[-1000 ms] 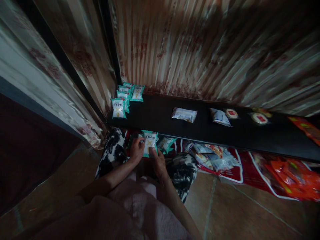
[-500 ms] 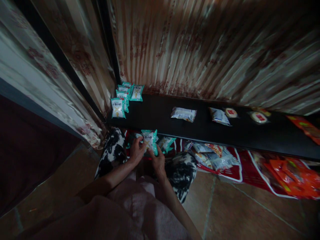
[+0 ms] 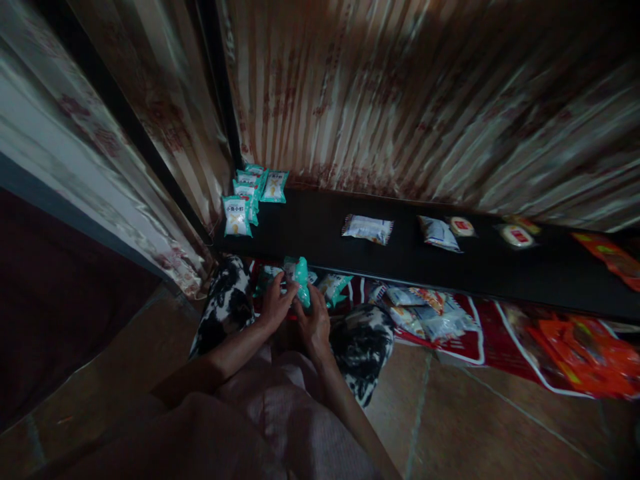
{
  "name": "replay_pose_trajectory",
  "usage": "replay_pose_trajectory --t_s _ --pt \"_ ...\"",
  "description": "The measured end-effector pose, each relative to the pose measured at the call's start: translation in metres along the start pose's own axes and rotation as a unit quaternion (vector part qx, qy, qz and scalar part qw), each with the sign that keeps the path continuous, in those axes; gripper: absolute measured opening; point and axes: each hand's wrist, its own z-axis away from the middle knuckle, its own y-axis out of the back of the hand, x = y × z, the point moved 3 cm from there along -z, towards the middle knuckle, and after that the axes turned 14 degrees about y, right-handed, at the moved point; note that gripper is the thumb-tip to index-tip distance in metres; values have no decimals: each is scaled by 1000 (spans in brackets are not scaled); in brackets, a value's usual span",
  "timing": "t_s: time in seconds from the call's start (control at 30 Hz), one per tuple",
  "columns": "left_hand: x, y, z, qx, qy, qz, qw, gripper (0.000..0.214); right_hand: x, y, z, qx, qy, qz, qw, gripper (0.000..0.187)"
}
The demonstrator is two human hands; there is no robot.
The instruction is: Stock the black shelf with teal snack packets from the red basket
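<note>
Between my two hands, just in front of the black shelf's edge, is a teal and white snack packet [image 3: 302, 279], turned so its teal side faces up. My left hand [image 3: 278, 301] grips its left side with thumb and fingers. On the packet's right side my right hand [image 3: 314, 319] holds it low down. More teal packets [image 3: 334, 288] lie under and beside it on a red sheet below the shelf. At the shelf's left end stands a group of the same packets [image 3: 237, 216], overlapping in a row, with one packet [image 3: 275, 186] beside them.
Along the black shelf [image 3: 310, 227] lie a white packet [image 3: 368, 229], a blue-white packet [image 3: 439, 233], round wrapped items [image 3: 518, 235] and an orange packet [image 3: 607, 257]. Below, mixed packets [image 3: 425, 312] and orange bags [image 3: 590, 350] rest on the red sheet [image 3: 505, 357]. Curtains [image 3: 350, 100] hang behind.
The packet in my hands has turned from its printed front to its teal side. My right hand has shifted slightly up along it. Packets on the shelf have not moved.
</note>
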Motion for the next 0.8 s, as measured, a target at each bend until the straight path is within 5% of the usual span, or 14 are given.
replay_pose_trajectory --t_s 0.13,0.43,0.8 --pt "5 3 3 41 -8 -16 999 46 -5 0 2 -18 61 89 994 47" --pt "5 -2 6 -4 48 142 989 39 -13 -11 15 -34 199 152 968 60" --pt "-4 -1 0 14 96 218 971 43 -22 -11 21 -45 229 150 961 64"
